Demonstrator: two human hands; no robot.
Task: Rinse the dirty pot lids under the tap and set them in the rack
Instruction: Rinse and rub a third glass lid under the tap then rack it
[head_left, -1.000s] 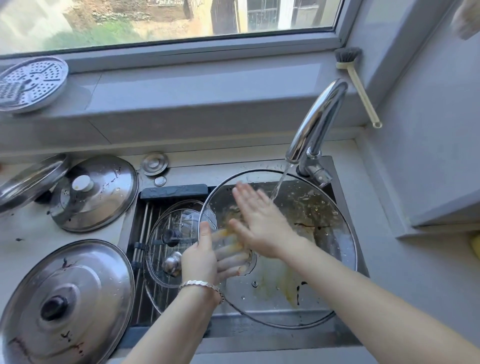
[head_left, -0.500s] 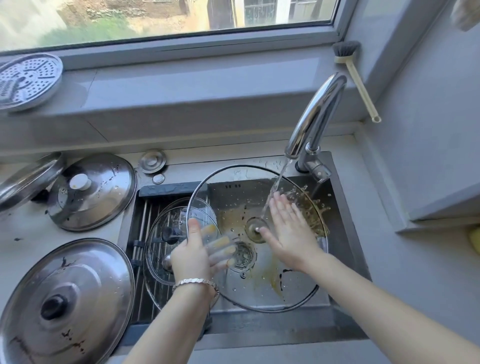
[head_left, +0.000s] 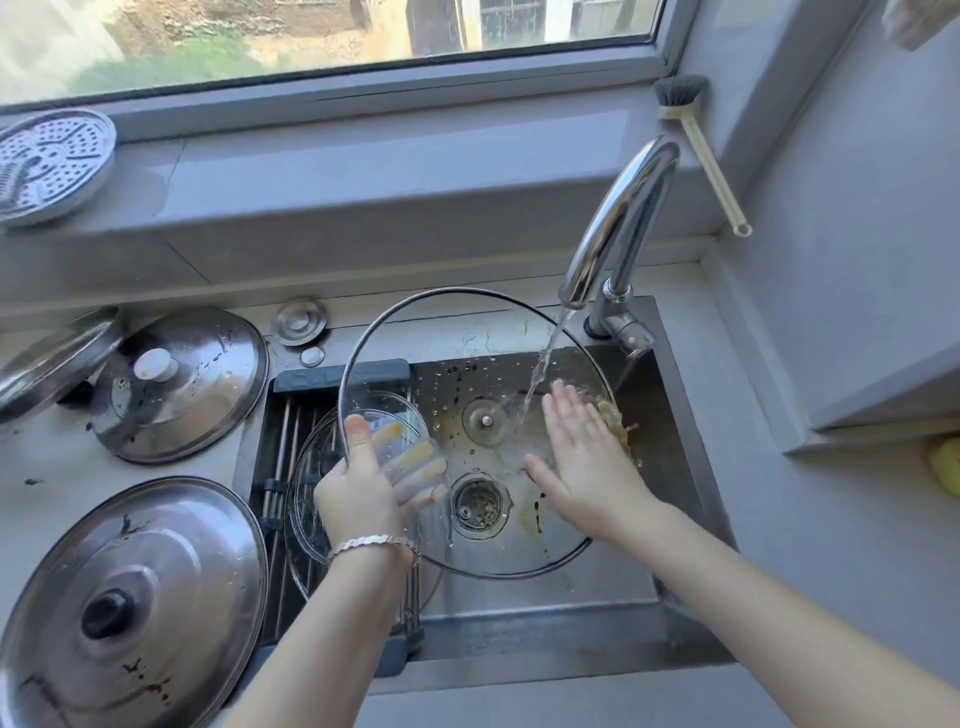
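A large glass pot lid (head_left: 467, 332) with a metal rim is held tilted over the sink, underside toward me, brown residue on its right part. My left hand (head_left: 358, 493) grips its left rim, fingers showing through the glass. My right hand (head_left: 587, 462) lies flat and open against the glass, just right of the water stream from the chrome tap (head_left: 618, 223). A smaller glass lid (head_left: 311, 499) rests in the roll-up rack (head_left: 283, 431) over the sink's left side, partly behind my left hand.
Three steel lids wait on the counter at left: a big one (head_left: 130, 603) in front, one with a white knob (head_left: 182, 384) behind, another (head_left: 52, 358) at the edge. A perforated steamer plate (head_left: 49, 161) and dish brush (head_left: 701, 150) sit on the sill. The sink drain (head_left: 478, 504) is open.
The glass lid has swung left and tilted more upright, bringing its middle under the stream. My right hand has slid across the glass toward the lid's right side, where the residue is.
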